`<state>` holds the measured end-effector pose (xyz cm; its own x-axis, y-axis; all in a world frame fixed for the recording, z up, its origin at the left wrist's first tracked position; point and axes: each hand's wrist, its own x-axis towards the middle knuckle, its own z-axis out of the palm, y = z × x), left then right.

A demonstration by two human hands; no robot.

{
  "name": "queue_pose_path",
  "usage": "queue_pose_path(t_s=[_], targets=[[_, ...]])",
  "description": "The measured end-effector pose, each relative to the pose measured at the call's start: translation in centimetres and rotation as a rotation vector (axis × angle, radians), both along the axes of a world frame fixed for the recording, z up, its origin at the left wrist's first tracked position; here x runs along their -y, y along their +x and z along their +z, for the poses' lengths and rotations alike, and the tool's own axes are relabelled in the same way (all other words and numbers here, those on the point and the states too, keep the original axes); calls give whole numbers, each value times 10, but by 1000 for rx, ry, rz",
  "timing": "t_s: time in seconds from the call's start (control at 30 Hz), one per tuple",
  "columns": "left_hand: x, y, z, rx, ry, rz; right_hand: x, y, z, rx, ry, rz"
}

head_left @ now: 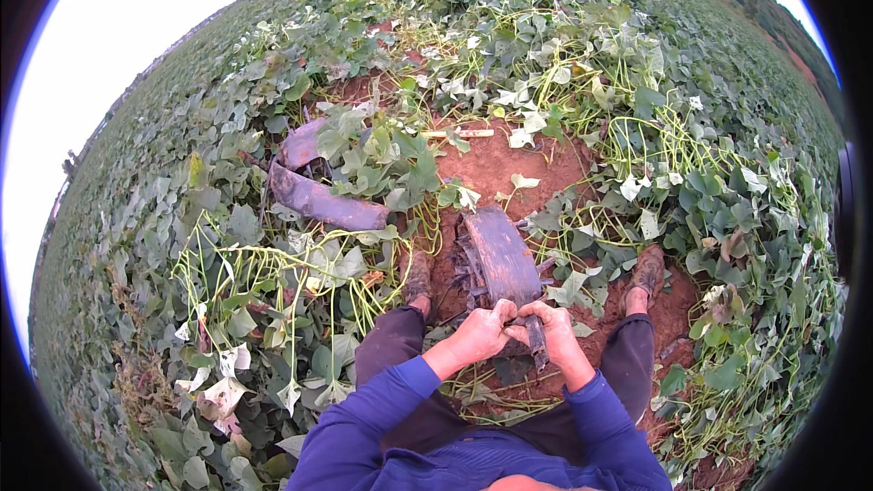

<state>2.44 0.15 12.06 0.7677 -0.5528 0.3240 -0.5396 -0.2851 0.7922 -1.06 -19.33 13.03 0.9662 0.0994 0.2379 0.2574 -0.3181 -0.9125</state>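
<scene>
In a green, leafy field [764,182], the left hand [484,333] and right hand [556,333] grip a dark, curved, brownish strip [505,259], with a purplish-brown bent strip [329,205] at ten o'clock.

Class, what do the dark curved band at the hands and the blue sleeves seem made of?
Dark curved band: possibly rubber or plastic, scuffed with a faint sheen; it curves smoothly, though brown smears obscure it.
Blue sleeves: probably cloth, matte, with soft folds.

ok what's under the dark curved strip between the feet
Jagged dark pieces show at the left edge of the curved strip; what lies beneath its middle is hidden.
</scene>
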Motion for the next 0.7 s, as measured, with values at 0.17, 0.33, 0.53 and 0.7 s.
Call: queue_pose_path(t_s=[0.17, 0.33, 0.53, 0.7], targets=[[-3, -4, -2, -94, -7, 1, 0, 0, 1, 255, -142, 50], [-13, 3, -2, 304, 237, 13, -3, -4, 4, 221, -114, 7], [-18, 6, -15, 258, 298, -52, -8, -5, 12, 254, -134, 8], [-14, 11, -35, 85, 265, -2, -5, -13, 9, 149, -123, -56]])
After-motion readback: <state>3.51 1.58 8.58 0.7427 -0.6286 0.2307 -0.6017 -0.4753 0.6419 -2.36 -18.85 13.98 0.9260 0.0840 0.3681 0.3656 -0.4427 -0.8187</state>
